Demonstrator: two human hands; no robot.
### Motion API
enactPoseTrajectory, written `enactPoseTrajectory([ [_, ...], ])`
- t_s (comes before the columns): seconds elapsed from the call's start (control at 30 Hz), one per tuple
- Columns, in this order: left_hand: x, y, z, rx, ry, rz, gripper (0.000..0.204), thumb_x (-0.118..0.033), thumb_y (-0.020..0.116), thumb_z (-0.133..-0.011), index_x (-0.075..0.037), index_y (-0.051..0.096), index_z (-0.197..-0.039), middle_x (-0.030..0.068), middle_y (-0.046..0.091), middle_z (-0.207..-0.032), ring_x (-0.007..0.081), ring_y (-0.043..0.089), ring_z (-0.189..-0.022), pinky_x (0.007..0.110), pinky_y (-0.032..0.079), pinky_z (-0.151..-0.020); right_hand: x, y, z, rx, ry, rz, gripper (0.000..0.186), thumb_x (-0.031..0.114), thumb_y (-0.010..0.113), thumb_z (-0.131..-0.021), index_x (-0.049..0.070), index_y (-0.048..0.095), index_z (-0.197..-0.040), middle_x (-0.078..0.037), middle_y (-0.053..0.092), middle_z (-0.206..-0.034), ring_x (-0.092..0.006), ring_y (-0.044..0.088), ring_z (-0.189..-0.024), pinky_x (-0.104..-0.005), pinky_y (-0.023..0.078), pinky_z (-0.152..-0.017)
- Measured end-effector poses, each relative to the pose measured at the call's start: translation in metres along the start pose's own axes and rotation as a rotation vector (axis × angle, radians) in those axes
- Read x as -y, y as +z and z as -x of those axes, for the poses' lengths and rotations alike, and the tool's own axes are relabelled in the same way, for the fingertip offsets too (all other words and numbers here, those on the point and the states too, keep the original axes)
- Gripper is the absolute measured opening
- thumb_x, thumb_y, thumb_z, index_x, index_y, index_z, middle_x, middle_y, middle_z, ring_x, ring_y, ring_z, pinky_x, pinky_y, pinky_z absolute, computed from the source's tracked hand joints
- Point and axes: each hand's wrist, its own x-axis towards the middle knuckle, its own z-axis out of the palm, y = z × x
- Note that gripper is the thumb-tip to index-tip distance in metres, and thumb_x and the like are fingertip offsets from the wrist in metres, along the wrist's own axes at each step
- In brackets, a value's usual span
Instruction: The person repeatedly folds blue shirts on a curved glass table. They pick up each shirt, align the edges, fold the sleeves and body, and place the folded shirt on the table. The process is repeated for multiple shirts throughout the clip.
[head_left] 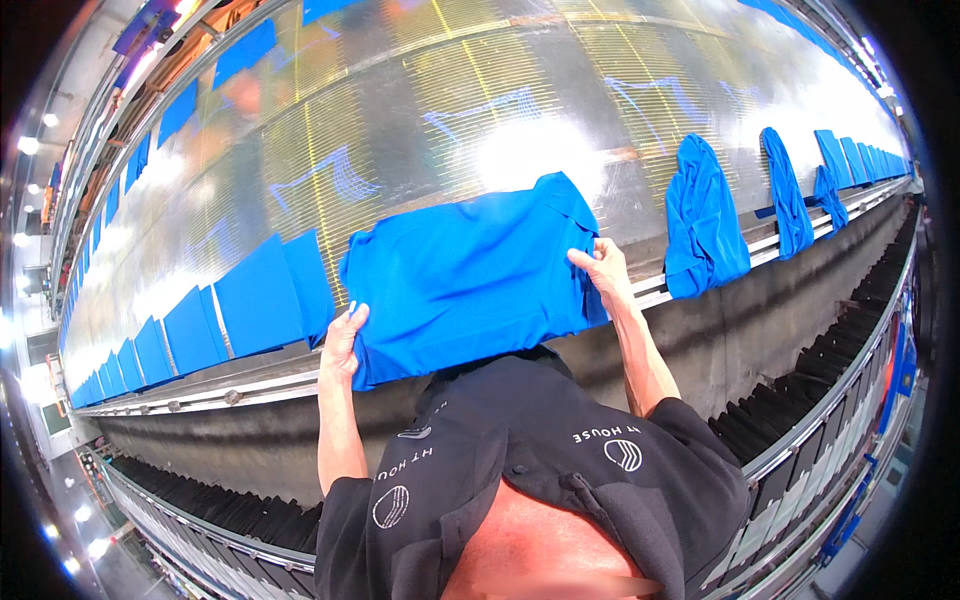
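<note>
A blue garment (460, 275), perhaps a shirt, is spread wide in front of me at the near edge of the shiny table, with some creases and a folded upper right corner. Its lower left side is pinched in my left hand (345, 337), thumb on top and fingers partly hidden behind the cloth. At the right edge my right hand (603, 270) grips the same garment between thumb and fingers. The lower border of the cloth hangs close to my body over the table's edge.
Flat blue folded pieces (258, 295) line the near edge on the left. To the right, a crumpled blue garment (702, 215) and a narrower bunched one (786, 190) drape over the metal rail (655, 290). Rows of dark items (215, 507) stand behind me.
</note>
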Motion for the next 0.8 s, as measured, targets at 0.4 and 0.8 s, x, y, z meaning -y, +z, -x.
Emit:
enactPoseTrajectory([
  [0.4, 0.002, -0.009, 0.004, -0.034, 0.046, 0.154, 0.049, -0.009, 0.066, -0.093, 0.003, 0.047, -0.136, 0.0137, 0.065, -0.121, 0.0230, 0.065, -0.107, 0.038, 0.051, -0.100, 0.010, -0.041, 0.013, 0.063, 0.039, -0.064, 0.013, 0.011, 0.074, -0.084, 0.004, 0.069, -0.094, 0.005, 0.060, -0.071, -0.0037, 0.048, -0.059, -0.0219, 0.037, -0.055],
  [0.8, 0.014, 0.011, -0.005, 0.107, -0.287, 0.215, 0.044, -0.016, 0.074, -0.089, 0.004, 0.057, -0.125, 0.0183, 0.066, -0.122, 0.0297, 0.066, -0.110, 0.047, 0.052, -0.098, 0.013, -0.025, 0.034, -0.109, 0.041, -0.638, 0.011, 0.012, 0.072, -0.089, 0.009, 0.062, -0.087, 0.003, 0.061, -0.079, -0.0068, 0.052, -0.070, -0.0241, 0.042, -0.070],
])
